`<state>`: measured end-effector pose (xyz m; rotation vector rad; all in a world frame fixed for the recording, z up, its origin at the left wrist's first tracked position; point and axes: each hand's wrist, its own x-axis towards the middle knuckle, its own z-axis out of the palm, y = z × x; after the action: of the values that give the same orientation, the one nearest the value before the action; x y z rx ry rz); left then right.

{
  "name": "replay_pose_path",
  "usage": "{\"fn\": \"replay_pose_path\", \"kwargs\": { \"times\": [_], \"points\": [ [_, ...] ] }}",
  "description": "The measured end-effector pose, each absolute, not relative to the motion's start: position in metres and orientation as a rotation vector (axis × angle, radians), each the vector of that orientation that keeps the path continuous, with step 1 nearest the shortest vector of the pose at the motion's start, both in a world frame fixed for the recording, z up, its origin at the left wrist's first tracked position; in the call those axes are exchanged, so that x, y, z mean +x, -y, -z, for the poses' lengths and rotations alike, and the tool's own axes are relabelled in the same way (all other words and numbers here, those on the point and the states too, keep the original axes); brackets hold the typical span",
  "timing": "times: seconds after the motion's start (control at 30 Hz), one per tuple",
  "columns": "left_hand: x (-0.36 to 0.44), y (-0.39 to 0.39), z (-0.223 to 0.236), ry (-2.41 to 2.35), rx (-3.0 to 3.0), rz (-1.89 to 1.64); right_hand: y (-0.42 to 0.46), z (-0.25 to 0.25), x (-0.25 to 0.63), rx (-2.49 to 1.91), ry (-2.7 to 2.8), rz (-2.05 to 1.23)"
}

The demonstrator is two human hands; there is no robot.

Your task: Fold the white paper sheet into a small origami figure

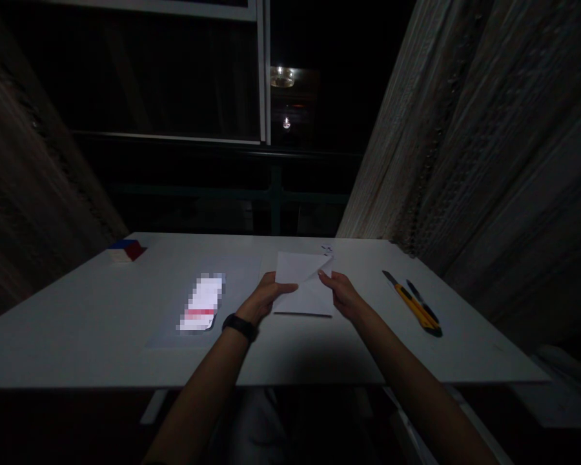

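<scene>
A folded white sheet of paper (303,300) is held between both hands, over the middle of the white table (126,361). My left hand (265,297) grips its left edge, the thumb lying flat across the front. On the right edge, my right hand (341,292) pinches the paper near a slanting fold at the upper right corner. The fingers behind the sheet are hidden. A dark band (241,327) is round my left wrist.
Left of my hands lies a lit phone (204,302) on a pale sheet. A colored cube (124,250) sits at the far left. On the right are a yellow utility knife (414,307) and a dark pen (422,301). Curtains (392,129) flank a dark window.
</scene>
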<state>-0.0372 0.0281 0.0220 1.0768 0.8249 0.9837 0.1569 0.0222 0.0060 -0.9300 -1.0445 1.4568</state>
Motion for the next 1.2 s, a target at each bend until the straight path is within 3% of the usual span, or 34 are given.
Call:
{"fn": "replay_pose_path", "kwargs": {
  "times": [0.87,1.1,1.2],
  "points": [
    [-0.040,-0.030,-0.020,-0.719,1.154,-0.897,-0.015,-0.010,0.162,-0.884,1.170,-1.526],
    [-0.040,-0.033,-0.021,-0.712,1.022,-0.929,-0.020,-0.007,0.162,-0.926,1.135,-1.440],
    [-0.040,-0.035,-0.024,-0.639,0.825,-1.000,-0.025,-0.001,0.157,-0.945,0.991,-1.261]
  ]
}}
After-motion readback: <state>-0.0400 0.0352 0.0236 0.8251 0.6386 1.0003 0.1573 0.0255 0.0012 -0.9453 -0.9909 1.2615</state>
